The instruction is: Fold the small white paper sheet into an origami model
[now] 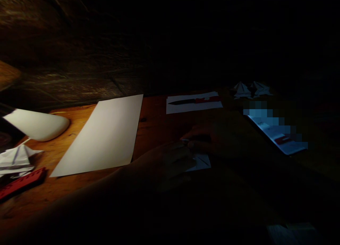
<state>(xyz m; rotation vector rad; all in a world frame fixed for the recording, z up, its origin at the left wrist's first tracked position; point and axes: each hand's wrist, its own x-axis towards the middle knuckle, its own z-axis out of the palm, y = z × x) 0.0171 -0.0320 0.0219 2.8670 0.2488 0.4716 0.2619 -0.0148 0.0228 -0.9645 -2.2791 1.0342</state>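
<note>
The left hand [164,163] and the right hand [209,137] were recorded close together above a wooden table [151,121], both in deep shadow. A small folded piece of white paper [199,162] lay just beyond the left hand's fingers and directly below the right hand, with dark crease lines visible on its exposed part. Both hands were low and curved near this paper. Owing to poor light, it could not be determined whether either hand was gripping it.

To the left of the left hand lay a large rectangular sheet of plain white paper [102,135], set at a slant. Well left of that stood a white dome-shaped lamp shade [37,124], with a folded white paper model [16,160] and a flat red object [22,183] below it.

Ahead of the right hand, a black-bladed knife with a red handle [193,101] rested on a white sheet [193,108]. Farther ahead and right were two folded white paper figures [249,89]. To the right of the right hand lay a printed white sheet with a red mark [278,137], partly obscured by blurring.
</note>
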